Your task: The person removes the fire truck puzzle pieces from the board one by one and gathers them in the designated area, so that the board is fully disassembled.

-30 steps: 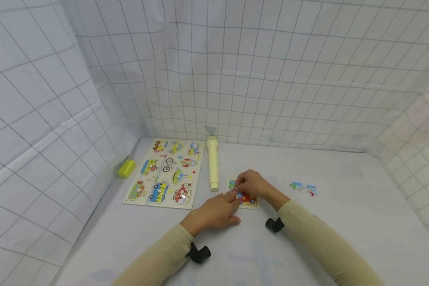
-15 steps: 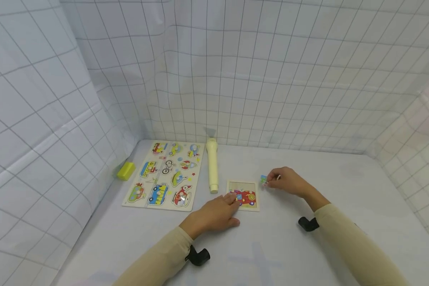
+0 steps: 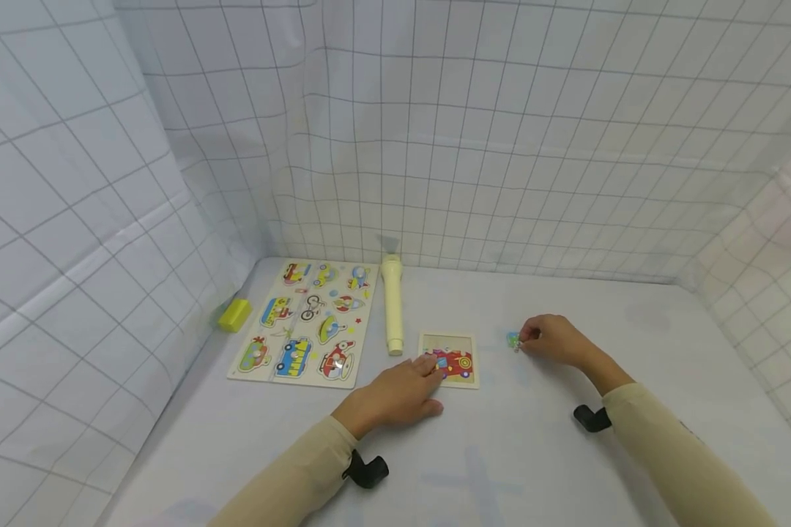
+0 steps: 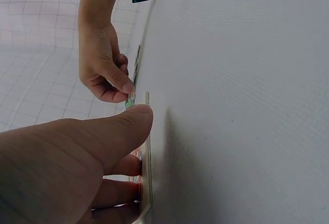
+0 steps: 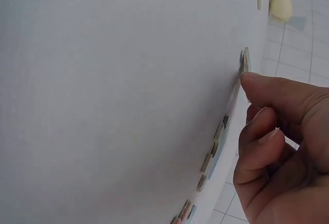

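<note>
My right hand [image 3: 556, 342] pinches a small green-and-blue jigsaw piece [image 3: 513, 339] between thumb and fingertips, low over the table to the right of a small wooden puzzle tray [image 3: 477, 360]. From the right wrist view, the piece [image 5: 246, 59] sits at the tip of the thumb. My left hand [image 3: 395, 395] lies with extended fingers on the tray's left part, covering some of it. A red car picture [image 3: 458, 364] fills the tray's lower part, and bare wood shows above it. More loose jigsaw pieces [image 5: 213, 149] lie on the table below the right hand, hidden behind it in the head view.
A larger board with vehicle pictures [image 3: 323, 354] lies at the left, with a yellow block [image 3: 234, 315] beside it. Between that board and the tray is a pale yellow tube-shaped object [image 3: 393, 307]. White grid-patterned sheeting [image 3: 501, 146] rises behind and at both sides.
My right hand has moved from the tray to the right, carrying the jigsaw piece away from the tray's upper left. My left hand stays on the tray.
</note>
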A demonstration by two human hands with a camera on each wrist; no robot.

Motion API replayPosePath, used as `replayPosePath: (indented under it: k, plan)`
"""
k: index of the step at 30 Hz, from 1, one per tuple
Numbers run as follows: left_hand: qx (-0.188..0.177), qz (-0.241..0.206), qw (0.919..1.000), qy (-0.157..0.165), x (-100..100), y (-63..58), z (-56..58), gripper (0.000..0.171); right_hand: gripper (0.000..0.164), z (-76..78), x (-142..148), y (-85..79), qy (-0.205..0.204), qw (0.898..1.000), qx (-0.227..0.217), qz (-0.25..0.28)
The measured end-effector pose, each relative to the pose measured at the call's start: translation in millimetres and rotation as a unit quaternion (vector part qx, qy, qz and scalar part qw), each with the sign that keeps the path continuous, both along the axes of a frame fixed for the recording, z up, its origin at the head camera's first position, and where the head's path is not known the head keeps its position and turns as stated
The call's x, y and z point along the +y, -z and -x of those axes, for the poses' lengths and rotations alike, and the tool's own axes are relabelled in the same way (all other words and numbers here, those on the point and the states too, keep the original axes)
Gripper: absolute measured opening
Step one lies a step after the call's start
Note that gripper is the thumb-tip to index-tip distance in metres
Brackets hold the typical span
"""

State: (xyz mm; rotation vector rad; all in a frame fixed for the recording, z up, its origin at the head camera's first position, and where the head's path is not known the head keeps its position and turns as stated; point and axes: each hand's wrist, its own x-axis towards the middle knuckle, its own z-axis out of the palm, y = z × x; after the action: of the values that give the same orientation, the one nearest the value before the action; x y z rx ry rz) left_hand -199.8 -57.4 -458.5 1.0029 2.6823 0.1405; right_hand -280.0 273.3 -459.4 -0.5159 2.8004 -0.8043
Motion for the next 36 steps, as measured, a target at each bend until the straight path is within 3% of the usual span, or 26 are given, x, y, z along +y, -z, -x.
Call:
replayPosePath:
  k: [9, 14, 19, 23, 25, 36]
  plan:
    - [0.004, 0.003, 1.0000, -0.002, 1, -1.2, -1.0, 0.062, 0.005, -5.7, -3, -5.9, 0.007, 1.000, 0.022, -0.001]
    - [0.004, 0.002, 1.0000, -0.002, 1, -2.5, -1.5, 0.062, 0.004, -6.2, -7, -6.3, 0.025, 1.000, 0.012, 0.014]
    - [0.009, 0.001, 1.0000, 0.000, 1, -2.7, -1.0, 0.062, 0.008, -10.5, -30, -2.0, 0.029, 0.995, -0.062, 0.076]
    - [0.013, 0.001, 0.9999, 0.000, 2, -2.0, -0.5, 0.061, 0.014, -17.1, -55, 3.6, 0.025, 0.979, -0.141, 0.141]
    - [0.020, 0.003, 0.9998, 0.003, 3, -1.8, -0.3, 0.060, 0.016, -19.5, -66, 7.6, 0.029, 0.974, -0.159, 0.157]
    - [0.077, 0.032, 0.9964, 0.017, 6, -2.4, 0.7, 0.055, 0.020, -27.0, -90, 9.5, 0.046, 0.985, -0.116, 0.115]
